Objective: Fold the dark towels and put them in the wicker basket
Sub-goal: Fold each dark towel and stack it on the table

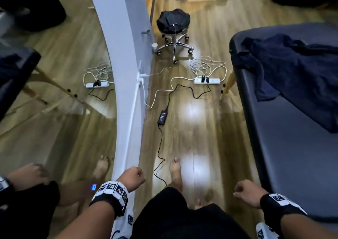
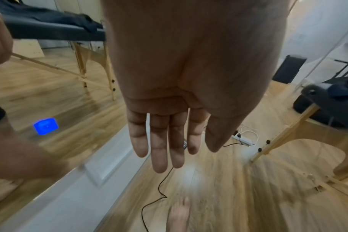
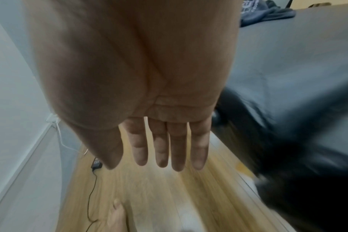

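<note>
A crumpled dark towel [image 1: 292, 70] lies spread on the dark padded table [image 1: 285, 147] at the right; the right wrist view shows a bunched dark cloth [image 3: 268, 12] at that table's far end. My left hand [image 1: 134, 177] hangs low beside the mirror frame and holds nothing. In its wrist view the left hand [image 2: 163, 141] has straight, relaxed fingers pointing at the floor. My right hand [image 1: 245, 189] hangs next to the table's near corner, well short of the towel. In its wrist view the right hand [image 3: 169, 144] also hangs empty with fingers straight. No wicker basket is in view.
A tall mirror in a grey frame [image 1: 126, 74] stands at my left and reflects the room. A power strip [image 1: 206, 81], loose cables and a black adapter [image 1: 162, 115] lie on the wooden floor ahead. A black rolling stool [image 1: 173, 24] stands farther back.
</note>
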Motion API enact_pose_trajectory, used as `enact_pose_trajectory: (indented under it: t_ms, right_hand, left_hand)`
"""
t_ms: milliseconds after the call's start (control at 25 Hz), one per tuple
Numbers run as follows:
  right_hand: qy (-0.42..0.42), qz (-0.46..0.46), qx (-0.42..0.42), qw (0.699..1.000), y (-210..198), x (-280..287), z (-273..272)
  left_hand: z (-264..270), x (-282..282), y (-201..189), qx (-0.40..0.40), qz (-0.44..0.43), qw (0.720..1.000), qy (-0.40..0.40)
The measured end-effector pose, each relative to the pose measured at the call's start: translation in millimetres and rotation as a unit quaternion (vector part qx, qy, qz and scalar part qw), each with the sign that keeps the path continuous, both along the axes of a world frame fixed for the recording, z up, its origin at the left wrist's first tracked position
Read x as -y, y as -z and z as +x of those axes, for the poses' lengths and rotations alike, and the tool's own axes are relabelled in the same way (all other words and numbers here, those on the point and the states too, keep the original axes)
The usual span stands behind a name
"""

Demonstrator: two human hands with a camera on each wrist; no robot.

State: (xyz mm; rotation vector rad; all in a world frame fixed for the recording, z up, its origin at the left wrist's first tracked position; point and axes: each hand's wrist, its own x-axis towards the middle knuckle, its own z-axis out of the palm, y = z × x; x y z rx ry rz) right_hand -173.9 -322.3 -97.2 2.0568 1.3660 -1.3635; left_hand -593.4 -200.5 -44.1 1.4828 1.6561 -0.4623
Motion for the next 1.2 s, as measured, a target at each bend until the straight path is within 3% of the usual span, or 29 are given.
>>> enact_pose_trajectory:
  t_ms: [200,440,760,920,1000,1080,1200]
  right_hand:
    - [0.024,0.005,0.041,0.999,-19.0,-91.2,23.4]
    - [0.118,0.087,0.068,0.987,-62.7,-193.3,51.8]
    - [0.311,0.196,0.051,0.929,-74.8,-253.8,133.1]
    - [0.361,0.28,0.117,0.882,-80.9,-283.8,194.5]
    - [0.334,0.255,0.157,0.894,-80.8,-293.2,223.4]
    - [0.262,0.172,0.202,0.928,-78.3,-298.6,244.5]
    - [0.21,0.121,0.216,0.946,-69.7,-295.4,264.5]
  left_hand:
    - [23.3,-111.6,29.2,-0.01,-0.061,0.995,0.077]
    - [106.4,-252.8,30.7,0.031,-0.021,0.981,0.192]
    - [255.6,-362.1,23.0,0.044,0.014,0.936,0.348]
    - [356.0,-389.2,-11.2,0.077,0.064,0.906,0.411]
    - [402.7,-394.6,-24.7,0.096,0.061,0.893,0.435]
    - [442.2,-393.6,-33.0,0.111,0.064,0.874,0.469]
    - [498.3,-376.2,-45.9,0.133,0.077,0.818,0.554]
